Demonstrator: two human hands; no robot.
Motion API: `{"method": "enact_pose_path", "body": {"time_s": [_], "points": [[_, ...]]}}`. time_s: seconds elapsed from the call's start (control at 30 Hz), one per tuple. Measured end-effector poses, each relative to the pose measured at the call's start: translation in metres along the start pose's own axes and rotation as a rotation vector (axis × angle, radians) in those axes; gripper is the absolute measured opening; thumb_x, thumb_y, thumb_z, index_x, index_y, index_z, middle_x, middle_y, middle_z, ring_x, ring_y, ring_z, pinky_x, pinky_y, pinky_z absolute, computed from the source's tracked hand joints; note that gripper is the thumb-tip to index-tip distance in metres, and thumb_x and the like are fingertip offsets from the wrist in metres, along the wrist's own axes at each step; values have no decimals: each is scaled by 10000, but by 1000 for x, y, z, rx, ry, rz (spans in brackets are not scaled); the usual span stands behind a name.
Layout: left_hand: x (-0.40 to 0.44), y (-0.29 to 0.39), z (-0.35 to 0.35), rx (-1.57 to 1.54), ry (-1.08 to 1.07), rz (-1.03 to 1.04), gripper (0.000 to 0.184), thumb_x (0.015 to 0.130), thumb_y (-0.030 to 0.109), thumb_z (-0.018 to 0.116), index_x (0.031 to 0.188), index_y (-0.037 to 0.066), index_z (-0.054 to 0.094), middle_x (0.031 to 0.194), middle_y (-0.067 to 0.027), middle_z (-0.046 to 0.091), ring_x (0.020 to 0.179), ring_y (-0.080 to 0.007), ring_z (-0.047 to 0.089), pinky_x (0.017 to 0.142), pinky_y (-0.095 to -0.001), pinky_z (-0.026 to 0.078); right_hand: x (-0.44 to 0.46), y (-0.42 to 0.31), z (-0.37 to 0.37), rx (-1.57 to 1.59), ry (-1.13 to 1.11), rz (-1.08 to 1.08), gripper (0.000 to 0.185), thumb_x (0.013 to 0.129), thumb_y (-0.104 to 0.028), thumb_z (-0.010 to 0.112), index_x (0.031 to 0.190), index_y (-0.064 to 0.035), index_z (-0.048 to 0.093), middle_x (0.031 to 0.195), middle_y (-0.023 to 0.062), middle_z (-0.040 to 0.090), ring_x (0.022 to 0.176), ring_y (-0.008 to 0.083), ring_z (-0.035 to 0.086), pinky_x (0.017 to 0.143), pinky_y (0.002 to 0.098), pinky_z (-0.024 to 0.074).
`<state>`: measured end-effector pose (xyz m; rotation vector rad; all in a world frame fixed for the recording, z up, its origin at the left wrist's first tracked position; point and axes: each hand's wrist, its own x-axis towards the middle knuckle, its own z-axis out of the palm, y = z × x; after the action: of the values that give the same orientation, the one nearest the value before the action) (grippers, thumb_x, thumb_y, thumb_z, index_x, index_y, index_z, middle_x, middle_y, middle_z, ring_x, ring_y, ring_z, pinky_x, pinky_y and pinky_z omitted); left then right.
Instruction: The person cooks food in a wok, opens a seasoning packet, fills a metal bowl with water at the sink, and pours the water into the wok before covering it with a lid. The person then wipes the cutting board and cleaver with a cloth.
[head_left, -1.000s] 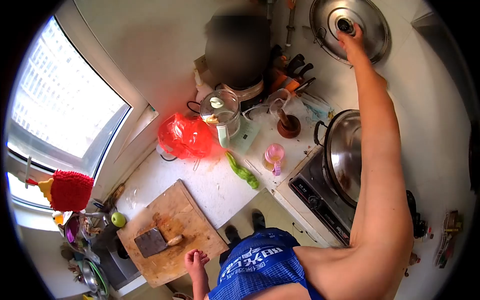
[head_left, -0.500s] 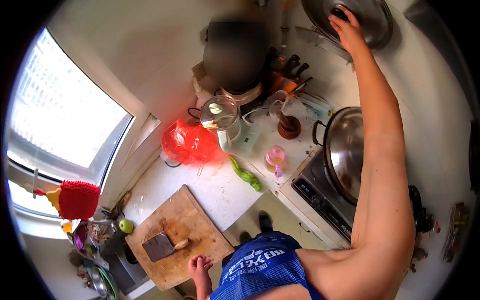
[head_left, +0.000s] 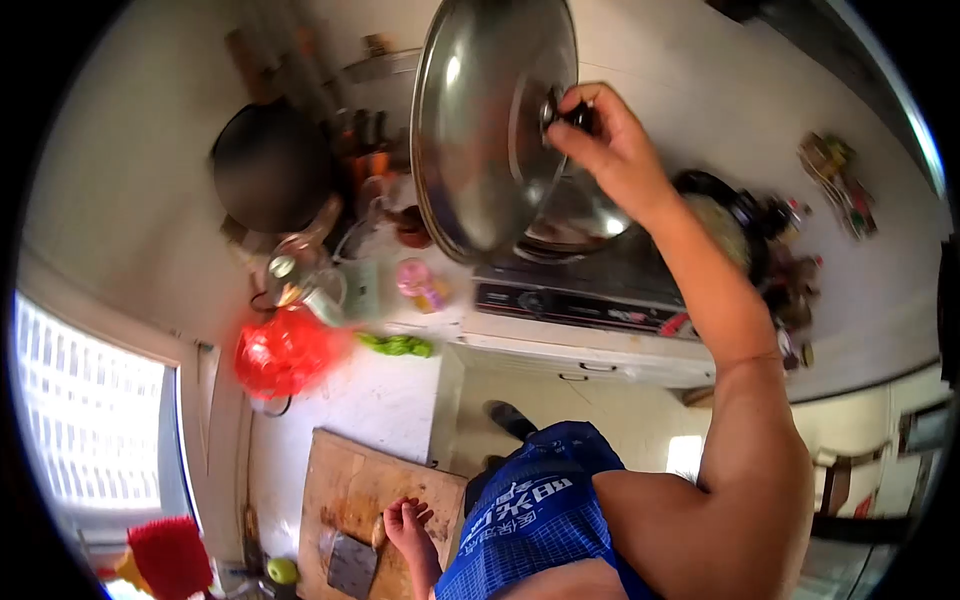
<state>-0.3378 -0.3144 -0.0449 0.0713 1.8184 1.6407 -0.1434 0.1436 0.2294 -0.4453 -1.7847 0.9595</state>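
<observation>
My right hand (head_left: 615,150) grips the black knob of a large, shiny metal pot lid (head_left: 470,130), held tilted on edge in the air. Partly behind the lid is a steel pot (head_left: 580,215) on the black stove (head_left: 550,300). Low in the view, my left hand (head_left: 410,530) hangs by the wooden cutting board (head_left: 335,470), fingers loosely bent and apart, with nothing visible in them. Close to it on the board lies a cleaver (head_left: 352,567) with a dark broad blade and light handle.
Green peppers (head_left: 395,345), a red plastic bag (head_left: 280,350) and a pink-lidded cup (head_left: 415,280) sit on the white counter (head_left: 390,400). A pan (head_left: 725,230) occupies the stove's right side. Knives and a dark round appliance (head_left: 270,170) stand against the wall. A green apple (head_left: 283,570) is beside the board.
The lid has come away from its place by the wall and is now over the stove in my right hand. My view has turned right. My left hand's fingers have loosened slightly.
</observation>
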Motion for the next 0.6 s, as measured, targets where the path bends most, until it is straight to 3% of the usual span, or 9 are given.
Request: {"method": "enact_pose_path", "body": {"time_s": [0.03, 0.13, 0.2, 0.33, 0.47, 0.53, 0.6], "points": [[3, -1, 3, 15, -49, -2, 91, 918, 97, 483, 970, 26, 508, 889, -103, 595, 737, -177, 610, 599, -294, 530, -23, -14, -18, -194, -6, 41, 212, 847, -157, 638, 1001, -84, 513, 868, -27, 538, 750, 47, 489, 649, 188, 397], [3, -3, 9, 55, -138, -15, 87, 921, 97, 479, 962, 28, 512, 887, -100, 598, 744, -175, 611, 602, -294, 531, -65, -34, -71, -301, 81, 181, 219, 839, -151, 637, 1004, -77, 513, 872, -15, 546, 785, 61, 518, 687, 206, 426], [1, 0, 16, 90, -255, 19, 94, 922, 98, 477, 970, 29, 520, 889, -96, 601, 744, -176, 612, 610, -295, 532, -80, -55, -112, -347, 179, 236, 232, 839, -163, 624, 1014, -51, 519, 889, 39, 599, 808, 108, 573, 724, 242, 458], [-7, 1, 31, 135, -298, 28, 99, 922, 102, 479, 976, 31, 523, 887, -93, 603, 742, -177, 611, 615, -296, 532, -92, -75, -200, -760, 425, 323, 353, 829, -275, 627, 1013, 20, 565, 890, 95, 652, 808, 142, 612, 730, 265, 461], [-26, -2, 44, 156, -262, 23, 113, 925, 111, 470, 987, 29, 517, 890, -94, 598, 744, -175, 610, 623, -294, 528, -102, -53, -292, -965, 554, 357, 444, 788, -375, 644, 999, 13, 594, 892, 123, 660, 800, 187, 628, 741, 291, 463], [-37, -8, 48, 158, -244, 23, 116, 925, 113, 466, 989, 29, 514, 892, -94, 595, 744, -174, 609, 625, -292, 527, -108, -35, -330, -1109, 514, 510, 485, 764, -424, 640, 1016, -11, 600, 930, 154, 655, 844, 256, 633, 764, 330, 467], [-50, -13, 54, 169, -223, 11, 122, 926, 116, 460, 999, 33, 511, 893, -95, 589, 736, -176, 606, 630, -292, 528, -117, -5, -353, -1163, 521, 498, 479, 766, -433, 619, 1031, -34, 602, 973, 166, 642, 899, 307, 616, 792, 367, 462]]}}
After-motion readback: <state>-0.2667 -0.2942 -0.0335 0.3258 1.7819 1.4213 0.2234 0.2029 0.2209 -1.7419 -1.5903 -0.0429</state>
